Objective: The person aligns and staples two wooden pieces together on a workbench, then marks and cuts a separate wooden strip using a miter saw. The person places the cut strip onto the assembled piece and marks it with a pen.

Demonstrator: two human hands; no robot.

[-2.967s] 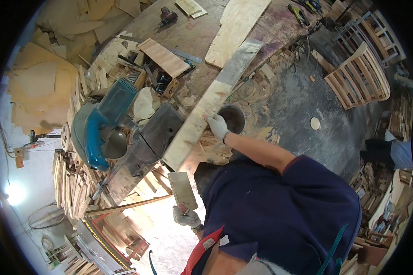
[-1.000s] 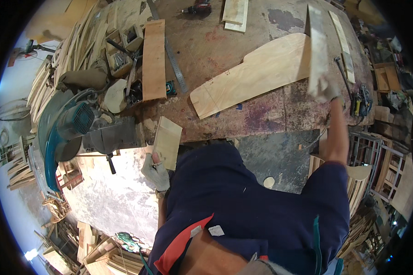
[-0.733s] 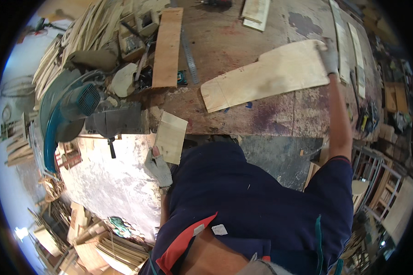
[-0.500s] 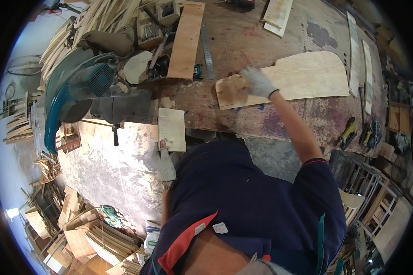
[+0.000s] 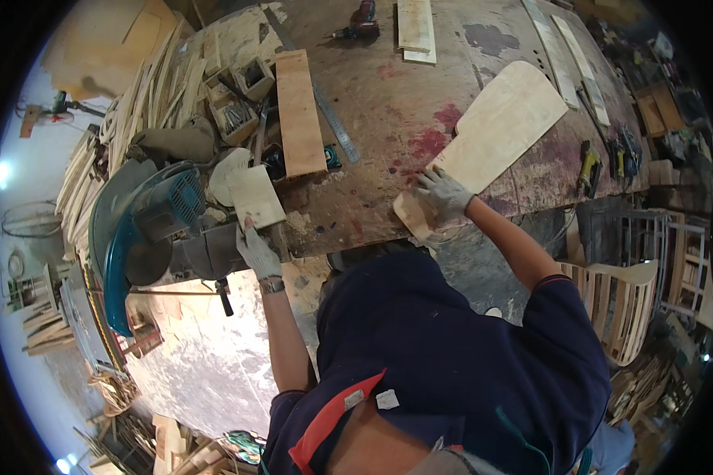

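Observation:
My gloved left hand grips the near edge of a small pale plywood piece, its thumb on top. That piece is raised beside the miter saw, over the left end of the worktable. My gloved right hand lies across the narrow near part of a long, shaped plywood panel, fingers curled over it and thumb hidden. The panel lies slantwise on the worktable, its wide rounded end far right and its narrow end reaching past the near edge.
A reddish-brown board, a steel ruler and a tape measure lie left of the middle. A cordless drill sits at the back. Yellow-handled tools lie at right. Wood strips are piled behind the saw.
My left hand has raised the small plywood piece from beside my body to the saw's right side. The long panel has swung from lying along the table edge to a slant, under my right hand.

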